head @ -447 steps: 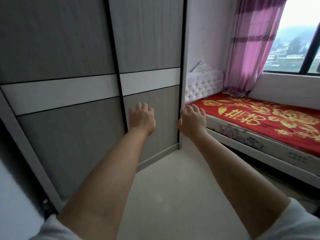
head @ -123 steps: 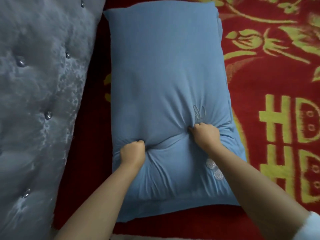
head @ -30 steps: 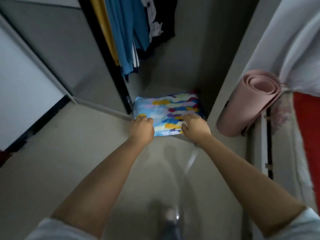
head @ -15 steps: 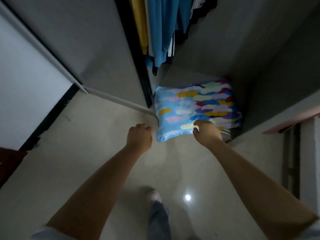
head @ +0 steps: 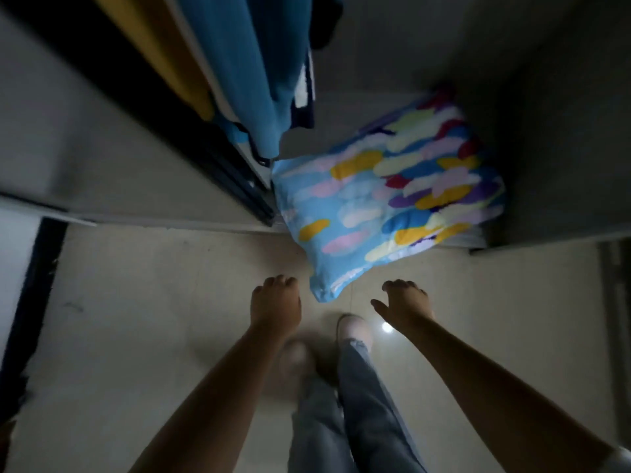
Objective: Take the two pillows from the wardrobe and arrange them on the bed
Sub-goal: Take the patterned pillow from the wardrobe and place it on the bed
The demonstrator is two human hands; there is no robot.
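Observation:
A pillow (head: 386,203) with a light-blue cover and many coloured blotches lies on the floor of the open wardrobe (head: 546,131). Its near corner hangs out over the room's floor. My left hand (head: 275,303) hovers just left of and below that corner, fingers curled, touching nothing. To the right of the corner my right hand (head: 404,303) is also off the pillow, thumb spread and fingers bent down. Both hands hold nothing. The bed is out of view.
Hanging clothes (head: 239,80), yellow and blue, fill the wardrobe's left part behind a dark sliding-door track (head: 218,158). Pale glossy floor (head: 153,319) lies below. My jeans and light shoes (head: 351,331) show under my arms. A dark frame (head: 614,319) stands at the right edge.
My right hand has let go of the pillow's front edge and both hands have drawn back toward me. The pillow's corner now juts further out of the wardrobe. The view has tilted down.

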